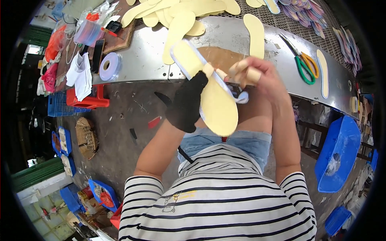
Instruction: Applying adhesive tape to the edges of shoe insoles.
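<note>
My left hand point(187, 100), in a black glove with light tape on a bare fingertip, grips a pale yellow insole point(219, 114) above my lap. The insole has a whitish-blue border, and a loose, curled strip point(242, 97) of similar colour sticks out at its right edge. To the right of the insole, my right hand point(257, 74) is bare with tape wrapped round several fingers. Its fingers are curled together; anything between them is hidden. Beyond both hands, several yellow insoles point(179, 34) lie in a loose pile on the metal table point(146, 44).
Scissors point(303, 66) with green and orange handles lie at the right, beside a narrow insole point(322, 72). A tape roll point(109, 66) sits on the left table edge. A red stool point(90, 98) and a blue tub point(337, 154) stand below table height.
</note>
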{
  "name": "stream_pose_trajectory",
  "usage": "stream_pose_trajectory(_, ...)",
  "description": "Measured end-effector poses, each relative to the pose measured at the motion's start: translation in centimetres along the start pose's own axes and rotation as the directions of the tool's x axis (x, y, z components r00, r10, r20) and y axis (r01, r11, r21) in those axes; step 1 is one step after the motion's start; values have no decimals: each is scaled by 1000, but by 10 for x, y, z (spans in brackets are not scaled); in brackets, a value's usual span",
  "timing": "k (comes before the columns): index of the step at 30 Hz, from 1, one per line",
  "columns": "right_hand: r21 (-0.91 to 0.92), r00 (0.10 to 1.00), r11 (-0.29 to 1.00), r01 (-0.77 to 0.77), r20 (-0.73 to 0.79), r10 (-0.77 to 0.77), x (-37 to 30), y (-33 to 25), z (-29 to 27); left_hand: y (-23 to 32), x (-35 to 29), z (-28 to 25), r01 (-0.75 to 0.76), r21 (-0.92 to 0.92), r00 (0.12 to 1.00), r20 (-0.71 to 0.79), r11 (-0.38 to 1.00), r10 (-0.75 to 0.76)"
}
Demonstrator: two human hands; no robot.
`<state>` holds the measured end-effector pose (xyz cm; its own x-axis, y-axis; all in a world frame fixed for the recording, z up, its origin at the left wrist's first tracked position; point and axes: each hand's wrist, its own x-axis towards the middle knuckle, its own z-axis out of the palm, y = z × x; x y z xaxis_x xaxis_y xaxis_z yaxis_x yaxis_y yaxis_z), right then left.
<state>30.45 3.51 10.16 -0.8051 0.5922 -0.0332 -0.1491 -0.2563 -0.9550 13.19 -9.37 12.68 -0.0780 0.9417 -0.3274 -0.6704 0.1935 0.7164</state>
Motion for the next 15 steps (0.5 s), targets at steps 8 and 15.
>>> stream_pose_trajectory(8, -862, 754, -66, -503, -400, -520, -47, -12, -156, -2, -20, 15, 132, -350, 958, 286, 927, -28)
stream_pose_trajectory(15, -875, 790, 25, -483, -448, -418, -50, -23, -159, 22, -26, 20, -26, -36, 999, 44, 999, 27)
